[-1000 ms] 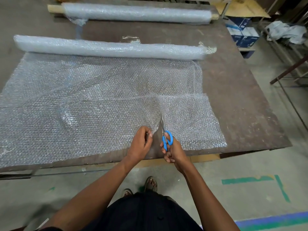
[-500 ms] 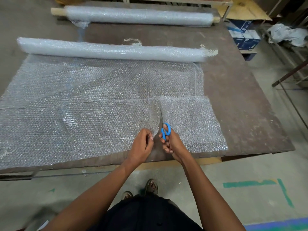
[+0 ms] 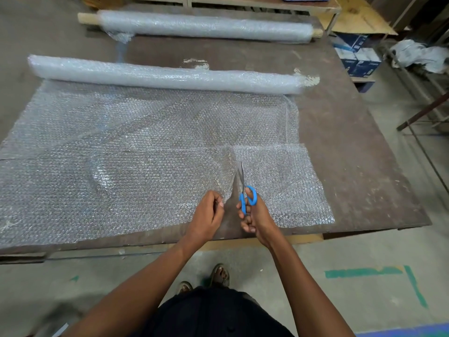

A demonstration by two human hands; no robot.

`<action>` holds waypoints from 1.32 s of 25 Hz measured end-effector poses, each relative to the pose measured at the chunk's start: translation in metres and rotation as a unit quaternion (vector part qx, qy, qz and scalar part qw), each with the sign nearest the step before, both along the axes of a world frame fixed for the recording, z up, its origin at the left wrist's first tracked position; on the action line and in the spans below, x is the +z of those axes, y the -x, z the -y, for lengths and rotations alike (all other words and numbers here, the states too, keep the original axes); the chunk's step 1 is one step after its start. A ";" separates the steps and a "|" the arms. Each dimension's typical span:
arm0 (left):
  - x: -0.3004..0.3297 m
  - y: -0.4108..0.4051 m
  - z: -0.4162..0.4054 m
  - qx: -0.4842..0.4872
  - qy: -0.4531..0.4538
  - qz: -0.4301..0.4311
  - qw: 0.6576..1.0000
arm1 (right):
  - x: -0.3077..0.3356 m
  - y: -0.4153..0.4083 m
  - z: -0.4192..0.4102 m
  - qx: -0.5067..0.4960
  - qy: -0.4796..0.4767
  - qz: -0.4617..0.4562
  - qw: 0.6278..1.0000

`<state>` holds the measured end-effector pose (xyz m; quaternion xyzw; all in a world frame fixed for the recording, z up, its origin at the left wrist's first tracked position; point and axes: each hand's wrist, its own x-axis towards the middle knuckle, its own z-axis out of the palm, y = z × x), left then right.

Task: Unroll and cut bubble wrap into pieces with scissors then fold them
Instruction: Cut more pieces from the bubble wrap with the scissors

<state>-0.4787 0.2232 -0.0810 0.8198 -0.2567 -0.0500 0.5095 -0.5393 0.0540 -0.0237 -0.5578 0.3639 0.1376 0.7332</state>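
The left hand point(image 3: 208, 210) pinches the clear bubble wrap sheet's point(image 3: 145, 181) cut edge taut so the blue-handled scissors point(image 3: 245, 190), gripped by the right hand point(image 3: 255, 215), slice cleanly toward the far roll point(image 3: 165, 75).

My left hand point(image 3: 208, 212) and right hand point(image 3: 255, 215) are bare, with no rings, watch or gloves, and both forearms are uncovered up to the frame's edge. I wear a dark, nearly black garment point(image 3: 213, 314) and brown open-toed sandals point(image 3: 220, 274) showing my toes.
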 end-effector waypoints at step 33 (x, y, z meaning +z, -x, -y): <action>0.001 0.001 0.000 0.008 0.007 0.002 1.000 | -0.014 -0.044 0.026 0.054 0.014 0.046 0.997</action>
